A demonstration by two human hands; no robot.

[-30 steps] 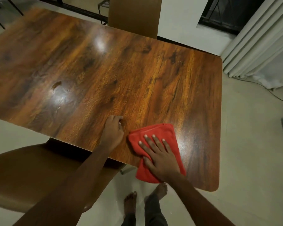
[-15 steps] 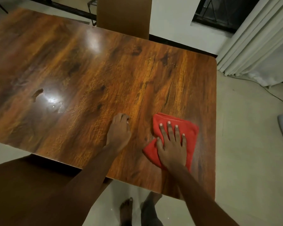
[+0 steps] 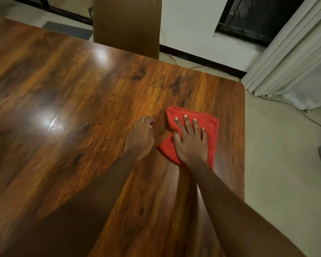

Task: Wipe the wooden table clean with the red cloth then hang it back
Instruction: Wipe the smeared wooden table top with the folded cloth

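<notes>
Counting first: two hands, one cloth (image 3: pixel 210 125), one table (image 3: pixel 82 89), one chair (image 3: pixel 126 25) and one curtain (image 3: pixel 295 58). The right hand (image 3: pixel 190 143) lies flat on the cloth with its fingers (image 3: pixel 187 125) spread and pressed down onto the fabric. The left hand (image 3: pixel 140 137) rests on the bare wood just beside the cloth, fingers curled under and held together, gripping nothing.

The cloth is bright red, soft and folded into a rough rectangle, with a bunched fold near the thumb and a stitched hem along its far edge. It lies on the table near the right-hand end, a strip of wood showing between it and the edge.

The tabletop is glossy, dark orange-brown wood grain with knots and a rounded far corner. Two bright glares sit on the left part, and a small wet-looking mark (image 3: pixel 54 122) shows in the nearer glare. A faint sheen trails from the cloth back along the right forearm.

The brown chair stands pushed against the far side. Beyond lie a pale floor, a white wall with dark skirting, a dark window (image 3: pixel 248 19), and the white pleated curtain at right.
</notes>
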